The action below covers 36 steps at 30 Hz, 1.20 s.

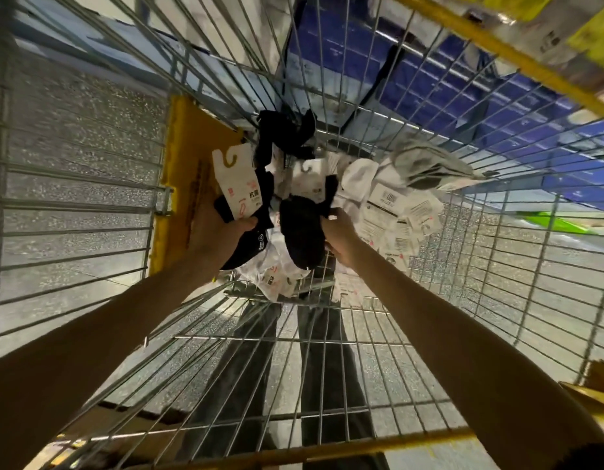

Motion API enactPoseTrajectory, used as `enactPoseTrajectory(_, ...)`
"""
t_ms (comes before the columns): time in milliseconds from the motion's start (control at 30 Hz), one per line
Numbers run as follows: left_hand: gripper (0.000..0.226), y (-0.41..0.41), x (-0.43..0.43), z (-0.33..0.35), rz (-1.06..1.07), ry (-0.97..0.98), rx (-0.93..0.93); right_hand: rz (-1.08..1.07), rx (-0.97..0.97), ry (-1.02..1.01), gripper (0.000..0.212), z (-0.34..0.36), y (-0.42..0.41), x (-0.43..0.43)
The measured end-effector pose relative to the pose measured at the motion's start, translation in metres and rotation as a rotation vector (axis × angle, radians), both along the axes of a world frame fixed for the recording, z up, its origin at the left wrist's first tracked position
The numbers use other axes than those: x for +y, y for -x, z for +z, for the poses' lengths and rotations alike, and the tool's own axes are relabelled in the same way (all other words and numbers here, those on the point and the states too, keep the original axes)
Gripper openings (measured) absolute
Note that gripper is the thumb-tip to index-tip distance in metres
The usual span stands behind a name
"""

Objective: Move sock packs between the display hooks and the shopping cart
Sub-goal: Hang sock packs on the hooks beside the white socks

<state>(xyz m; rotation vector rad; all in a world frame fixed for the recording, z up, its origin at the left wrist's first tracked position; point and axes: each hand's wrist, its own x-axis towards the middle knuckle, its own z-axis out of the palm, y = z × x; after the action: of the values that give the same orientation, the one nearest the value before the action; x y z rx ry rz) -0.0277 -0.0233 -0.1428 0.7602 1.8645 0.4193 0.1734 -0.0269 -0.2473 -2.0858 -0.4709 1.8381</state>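
Currently your left hand (222, 228) is curled round a black sock pack (246, 212), thumb across its white card header (231, 174), hook slot pointing away from you. This pack sits right beside the yellow flap (181, 171), over the heap. Your right hand (341, 240), further from the flap, has its fingers closed on a second black pack (302, 235), gripped by the fabric, not by a card. Both hands are deep inside the shopping cart (90, 205).

Rest of the stock, mostly white packs (378, 195) w/ barcode labels up, lies heaped on the cart floor on the side away from the flap. More black socks (283, 134) lie past the flap's far end. Display hooks: not in view.

Risks, as judged:
1. Right-hand pack is held by cloth only, so the socks could slip out of their card on the lift.
2. Card hooks and loose toes may snag the cart wire or a neighbouring pack and drag extras up.
3. Two packs at once, arms close btwn the cart sides; a knock could loosen either grip.
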Motion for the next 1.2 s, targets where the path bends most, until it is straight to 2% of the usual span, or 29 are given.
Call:
enactPoseTrajectory(100, 0.075, -0.006, 0.004, 0.008, -0.017, -0.08, 0.174, -0.057, 0.005, -0.108, 0.019, 0.04, -0.04, -0.011)
enactPoseTrajectory(167, 0.085, -0.009, 0.002, 0.005, -0.057, -0.118, 0.208, -0.005, 0.002, -0.192, 0.03, 0.068, -0.056, -0.017)
enactPoseTrajectory(233, 0.081, -0.018, 0.0, 0.001, -0.083, -0.133, 0.107, 0.118, -0.077, -0.283, 0.039, 0.088, -0.06, -0.023)
enactPoseTrajectory(333, 0.061, -0.04, -0.003, -0.001, -0.082, -0.091, -0.121, 0.308, -0.212, -0.393, 0.047, 0.1, -0.047, -0.029)
enactPoseTrajectory(400, 0.051, -0.049, 0.001, -0.004, -0.069, -0.031, -0.192, 0.299, -0.17, -0.401, 0.046, 0.099, -0.032, -0.03)
enactPoseTrajectory(467, 0.052, -0.05, 0.011, -0.009, 0.074, 0.061, -0.305, 0.127, -0.081, -0.365, 0.041, 0.1, -0.019, -0.025)
enactPoseTrajectory(533, 0.05, -0.045, 0.021, -0.013, 0.161, 0.053, -0.374, -0.045, 0.014, -0.349, 0.039, 0.102, -0.013, -0.018)
enactPoseTrajectory(600, 0.04, -0.042, 0.031, -0.01, 0.198, 0.067, -0.399, -0.089, 0.001, -0.369, 0.038, 0.101, -0.013, -0.014)
enactPoseTrajectory(733, 0.043, -0.033, 0.038, -0.007, 0.186, 0.091, -0.434, -0.079, 0.004, -0.39, 0.043, 0.102, -0.019, -0.013)
enactPoseTrajectory(833, 0.043, -0.034, 0.039, 0.002, 0.114, 0.135, -0.483, -0.033, 0.222, -0.307, 0.054, 0.1, -0.03, -0.012)
enactPoseTrajectory(900, 0.033, -0.037, 0.042, 0.01, 0.113, 0.171, -0.596, 0.063, 0.324, -0.236, 0.062, 0.095, -0.036, -0.013)
enactPoseTrajectory(1000, 0.031, -0.038, 0.043, 0.022, 0.045, 0.248, -0.865, 0.233, 0.233, -0.2, 0.061, 0.094, -0.034, -0.011)
enactPoseTrajectory(1033, 0.041, -0.039, 0.042, 0.024, 0.004, 0.249, -0.875, 0.276, 0.214, -0.19, 0.06, 0.093, -0.032, -0.01)
enactPoseTrajectory(1100, 0.062, -0.046, 0.037, 0.022, -0.118, 0.161, -0.731, 0.429, 0.169, -0.204, 0.059, 0.091, -0.027, -0.012)
enactPoseTrajectory(1200, 0.067, -0.056, 0.027, 0.003, -0.146, 0.013, -0.482, 0.563, 0.202, -0.162, 0.047, 0.077, -0.027, -0.019)
